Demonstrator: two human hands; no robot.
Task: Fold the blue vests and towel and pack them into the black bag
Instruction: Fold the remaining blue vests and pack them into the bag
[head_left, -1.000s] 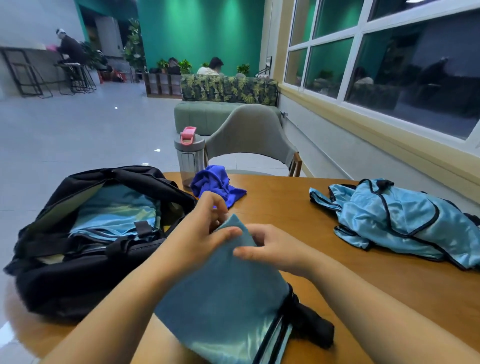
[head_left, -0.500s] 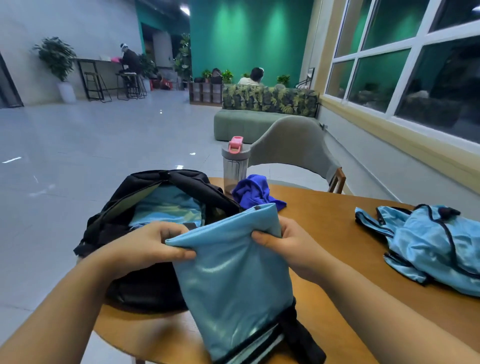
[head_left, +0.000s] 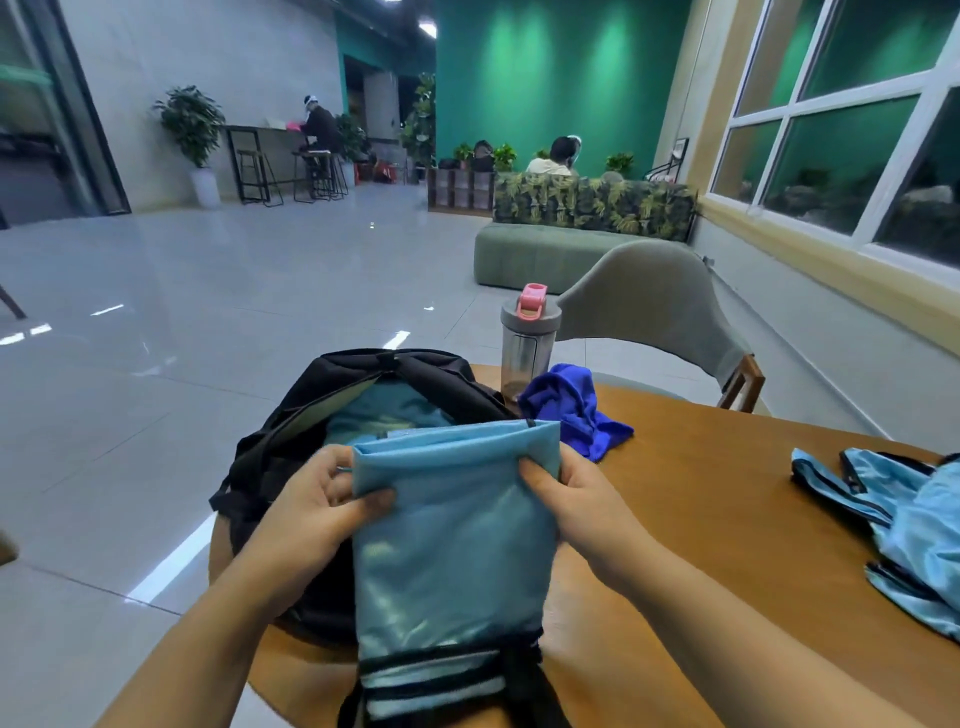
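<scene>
Head view: a folded light-blue vest (head_left: 452, 540) is held by both hands, raised w/ its top fold level w/ the bag mouth. Left hand (head_left: 317, 506) is clamped on the vest's left edge, thumb on the front face, fingers curled behind. Right hand (head_left: 576, 506) is closed on the right edge near the top corner, thumb in front. Lower end w/ black trim hangs toward the person's lap.

Vs. 1 s ago: then the vest lay flat on the table (head_left: 727, 519) and its top corner was being pinched over; now the fold is done and the bundle is lifted and turned toward the black bag (head_left: 291, 431). Fold step looks complete for this vest; insertion is judged to be next.

Black bag sits at the table's left edge, zipped open, directly behind the held vest; light-blue fabric is already seen inside, prob. an earlier folded vest. Just right of the bag a royal-blue towel (head_left: 576, 410) lies crumpled, unfolded, beside a clear bottle (head_left: 527, 343) w/ grey lid and pink cap. Well apart, at the far right of the table, another light-blue vest (head_left: 904, 514) is heaped unfolded. So approx. one vest and the towel remain to be folded and packed. A grey chair (head_left: 649, 306) stands behind the table.
</scene>
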